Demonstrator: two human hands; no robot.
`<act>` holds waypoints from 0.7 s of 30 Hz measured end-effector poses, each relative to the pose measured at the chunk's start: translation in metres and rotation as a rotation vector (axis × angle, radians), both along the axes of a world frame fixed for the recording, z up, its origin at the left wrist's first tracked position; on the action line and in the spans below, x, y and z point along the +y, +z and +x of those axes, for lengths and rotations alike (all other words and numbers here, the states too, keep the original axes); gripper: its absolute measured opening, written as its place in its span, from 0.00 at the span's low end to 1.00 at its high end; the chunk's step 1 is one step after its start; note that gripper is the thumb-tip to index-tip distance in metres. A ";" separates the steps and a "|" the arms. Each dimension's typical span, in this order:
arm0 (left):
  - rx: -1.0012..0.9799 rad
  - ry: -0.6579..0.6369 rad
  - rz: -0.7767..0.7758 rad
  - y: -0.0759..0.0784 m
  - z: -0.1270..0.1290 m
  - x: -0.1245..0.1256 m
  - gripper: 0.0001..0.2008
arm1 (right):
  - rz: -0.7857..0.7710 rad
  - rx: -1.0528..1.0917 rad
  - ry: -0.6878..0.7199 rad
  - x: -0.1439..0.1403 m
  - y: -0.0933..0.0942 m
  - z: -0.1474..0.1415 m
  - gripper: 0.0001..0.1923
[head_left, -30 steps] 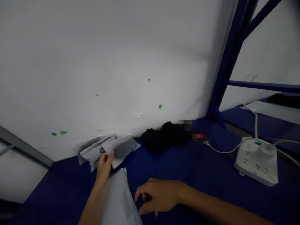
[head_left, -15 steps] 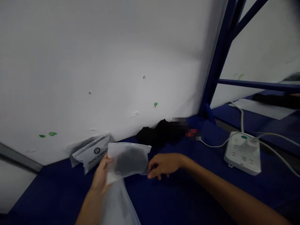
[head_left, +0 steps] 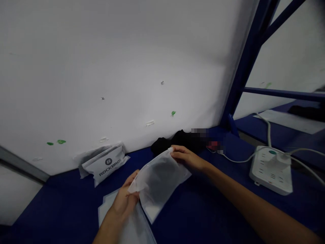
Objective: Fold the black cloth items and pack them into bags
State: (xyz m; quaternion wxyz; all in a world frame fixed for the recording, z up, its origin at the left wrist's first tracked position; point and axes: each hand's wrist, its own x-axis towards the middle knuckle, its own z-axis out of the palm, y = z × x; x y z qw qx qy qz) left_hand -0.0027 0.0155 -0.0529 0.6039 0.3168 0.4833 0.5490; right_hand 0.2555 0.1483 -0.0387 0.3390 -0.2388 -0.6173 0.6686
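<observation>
Beside pouch (head_left: 159, 179): power strip (head_left: 271, 169), black cloth (head_left: 177, 144).

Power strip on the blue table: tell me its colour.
White, with a small green switch, in the head view: power strip.

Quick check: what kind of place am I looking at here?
Probably a packing or sorting bench: a blue worktable against a white wall panel, branded pouches stacked there, a power strip, both hands holding a frosted bag.

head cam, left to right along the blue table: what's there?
Stack of ROCKBROS pouches against the wall → left hand → frosted bag held in both hands → right hand → white power strip.
</observation>
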 end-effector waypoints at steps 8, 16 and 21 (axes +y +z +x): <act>0.039 -0.504 0.168 0.007 0.023 -0.006 0.12 | -0.007 -0.080 0.364 -0.025 0.013 -0.007 0.15; 0.470 -0.362 0.165 -0.013 0.041 -0.014 0.21 | 0.043 -0.186 0.548 -0.045 -0.004 -0.030 0.12; 0.555 -0.248 0.208 -0.021 0.041 -0.018 0.22 | 0.089 -0.242 0.566 -0.038 0.004 -0.022 0.09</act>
